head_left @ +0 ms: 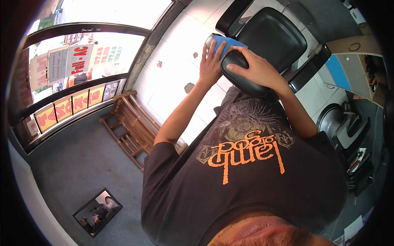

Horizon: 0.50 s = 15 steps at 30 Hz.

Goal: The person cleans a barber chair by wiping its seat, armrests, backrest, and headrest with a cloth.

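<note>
A black padded chair [271, 39] with armrests stands in front of me. The padded top of its backrest [246, 84] is closest to my body. My left hand [212, 63] presses a blue cloth [232, 42] at the backrest's left side, fingers somewhat spread over it. A shiny silvery part [209, 41] shows beside those fingertips; I cannot tell what it belongs to. My right hand [260, 71] grips the backrest top, its thumb lying across the black padding. The right fingertips reach near the cloth's edge.
To the left are a bamboo bench [133, 125] and a glass door front [82, 65] with signs. A framed mirror [97, 212] hangs at lower left. Right of the chair are a cabinet [353, 71] and another black chair [342, 125]. White floor tiles [176, 61] have dark patches.
</note>
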### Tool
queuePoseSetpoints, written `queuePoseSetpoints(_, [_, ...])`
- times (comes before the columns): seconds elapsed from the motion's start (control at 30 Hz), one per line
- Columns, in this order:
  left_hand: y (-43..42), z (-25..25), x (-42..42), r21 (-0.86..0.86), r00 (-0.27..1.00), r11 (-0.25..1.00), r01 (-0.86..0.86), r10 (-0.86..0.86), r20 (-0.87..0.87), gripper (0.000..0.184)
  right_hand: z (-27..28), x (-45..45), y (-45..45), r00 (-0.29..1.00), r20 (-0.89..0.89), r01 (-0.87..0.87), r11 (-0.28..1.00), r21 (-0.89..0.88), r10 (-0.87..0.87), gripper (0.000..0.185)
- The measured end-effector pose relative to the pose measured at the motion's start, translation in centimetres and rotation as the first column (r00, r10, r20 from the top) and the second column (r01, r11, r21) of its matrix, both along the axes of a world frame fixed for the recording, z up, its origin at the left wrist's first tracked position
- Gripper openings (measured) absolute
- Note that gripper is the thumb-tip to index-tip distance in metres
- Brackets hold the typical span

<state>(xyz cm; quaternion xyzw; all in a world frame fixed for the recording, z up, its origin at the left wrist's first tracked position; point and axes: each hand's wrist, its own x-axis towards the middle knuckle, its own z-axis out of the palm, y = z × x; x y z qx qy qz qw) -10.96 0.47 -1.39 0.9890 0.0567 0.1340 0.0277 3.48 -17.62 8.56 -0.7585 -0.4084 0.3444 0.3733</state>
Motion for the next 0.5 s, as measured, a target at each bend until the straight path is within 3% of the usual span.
queuePoseSetpoints(0.13, [1.0, 1.4, 1.9, -0.043, 0.996, 0.995, 0.092, -0.092, -0.004, 0.067, -0.2, -0.2, -0.1, 1.0, 0.014, 0.013, 1.0, -0.028, -0.012, 0.088])
queuePoseSetpoints(0.23, [1.2, 2.0, 2.8, -0.234, 0.996, 0.969, 0.079, -0.088, -0.031, 0.057, -0.1, -0.2, 0.0, 1.0, 0.001, 0.012, 0.999, -0.033, -0.012, 0.087])
queuePoseSetpoints(0.33, [0.9, 2.2, 3.1, -0.295, 0.995, 0.95, 0.098, -0.084, 0.057, 0.047, 0.1, -0.2, 0.0, 1.0, -0.002, 0.017, 0.999, -0.036, -0.017, 0.088])
queuePoseSetpoints(0.43, [2.1, 0.2, 3.5, -0.213, 0.98, 0.957, 0.197, -0.185, 0.075, 0.043, 0.1, -0.2, -0.1, 1.0, 0.001, 0.026, 0.999, -0.04, -0.026, 0.088])
queuePoseSetpoints(0.5, [2.8, -0.4, 3.7, -0.391, 0.975, 0.896, 0.213, -0.17, 0.142, 0.039, 0.0, -0.3, -0.1, 1.0, 0.006, 0.029, 0.998, -0.049, -0.029, 0.089])
